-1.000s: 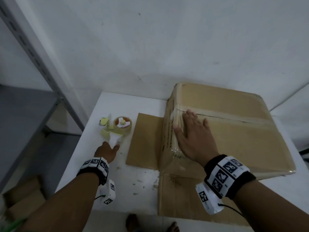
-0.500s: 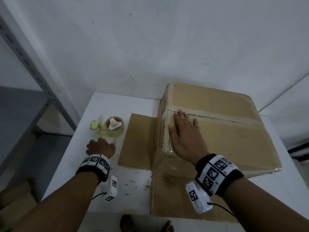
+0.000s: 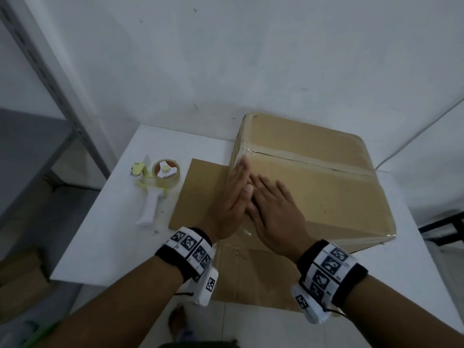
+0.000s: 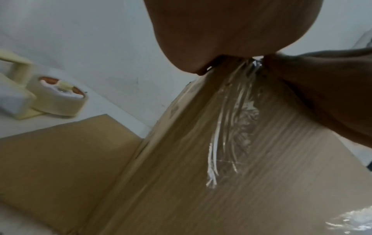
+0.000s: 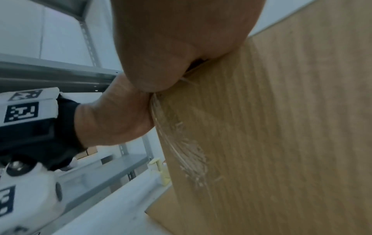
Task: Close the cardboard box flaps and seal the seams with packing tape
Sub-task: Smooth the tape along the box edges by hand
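Note:
The cardboard box (image 3: pixel 313 187) stands on the white table (image 3: pixel 108 234) with its flaps down and tape along the top seam (image 3: pixel 308 163). My left hand (image 3: pixel 232 194) lies with straight fingers on the box's upper left edge, pressing wrinkled clear tape (image 4: pixel 231 127). Beside it, touching, my right hand (image 3: pixel 273 209) rests flat on the box top. The tape dispenser (image 3: pixel 160 182), pale yellow with a white handle, lies on the table left of the box, with no hand on it. In the right wrist view my right palm (image 5: pixel 181 39) sits on the box (image 5: pixel 281 143).
Flat cardboard sheets (image 3: pixel 198 194) lie under and beside the box. A grey metal shelf frame (image 3: pixel 50 79) stands at the left. The white wall is close behind the box. A thin cable (image 3: pixel 414 136) runs along the wall at the right.
My left hand has let go of the tape dispenser, left it on the table and moved right onto the box's left edge beside my right hand. The right hand has slid slightly back.

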